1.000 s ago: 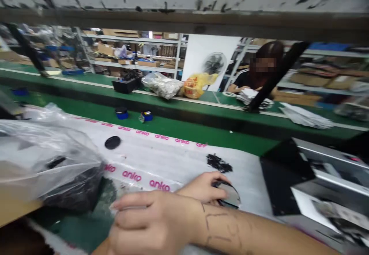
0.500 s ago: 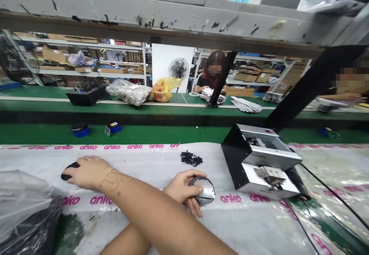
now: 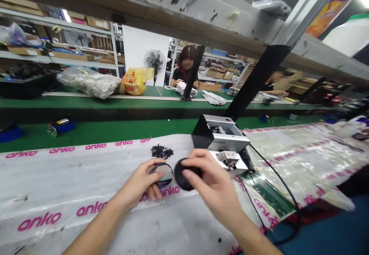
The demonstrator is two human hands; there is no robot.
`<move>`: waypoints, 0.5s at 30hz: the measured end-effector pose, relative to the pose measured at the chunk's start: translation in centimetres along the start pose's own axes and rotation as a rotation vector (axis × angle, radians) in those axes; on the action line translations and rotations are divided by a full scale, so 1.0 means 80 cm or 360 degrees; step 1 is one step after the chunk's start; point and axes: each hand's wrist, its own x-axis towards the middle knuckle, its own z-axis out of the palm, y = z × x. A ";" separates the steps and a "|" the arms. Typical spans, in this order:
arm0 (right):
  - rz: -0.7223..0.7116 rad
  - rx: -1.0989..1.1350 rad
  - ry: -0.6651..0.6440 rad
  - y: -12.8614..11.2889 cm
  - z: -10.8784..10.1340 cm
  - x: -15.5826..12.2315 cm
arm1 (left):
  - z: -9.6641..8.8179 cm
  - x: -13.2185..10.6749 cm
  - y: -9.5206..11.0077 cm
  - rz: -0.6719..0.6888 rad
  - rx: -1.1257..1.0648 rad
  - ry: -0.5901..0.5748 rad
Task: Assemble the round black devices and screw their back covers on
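My left hand (image 3: 143, 181) grips a round silvery disc with a dark rim (image 3: 163, 173), resting on the white "anko" plastic sheet (image 3: 72, 178). My right hand (image 3: 211, 184) holds a black round cap (image 3: 182, 175) just to the right of that disc, its fingers closed round the cap's edge. The two round parts are almost touching. A small heap of black bits (image 3: 162, 151) lies just beyond them on the sheet.
A black and silver machine (image 3: 223, 141) with a black cable (image 3: 273, 182) stands right of my hands. Beyond the sheet runs a green conveyor belt (image 3: 115, 128) with small blue parts (image 3: 62, 126). Bags (image 3: 89, 82) sit on the far bench, where other people are seated.
My right hand has lifted the black cap from the far left and carried it across to the disc. The view has swung to the right. My left hand stays on the disc.
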 end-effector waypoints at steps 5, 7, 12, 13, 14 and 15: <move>0.0225 -0.0638 -0.0174 0.082 -0.036 -0.092 | 0.002 -0.002 0.009 -0.0187 -0.0027 -0.0071; 0.0126 -0.0839 -0.0549 0.074 -0.036 -0.108 | 0.002 0.000 0.011 -0.0216 -0.0023 -0.0074; 0.0105 -0.0969 -0.1244 0.033 -0.052 -0.088 | 0.004 -0.003 0.017 -0.0231 0.0070 -0.0094; 0.0128 -0.0980 -0.1310 0.030 -0.057 -0.080 | 0.004 -0.005 0.019 -0.0244 0.0148 -0.0120; 0.0150 -0.0989 -0.1354 0.029 -0.062 -0.070 | 0.005 -0.008 0.020 -0.0267 0.0247 -0.0153; 0.0175 -0.0971 -0.1400 0.028 -0.066 -0.061 | 0.005 -0.011 0.022 -0.0293 0.0350 -0.0184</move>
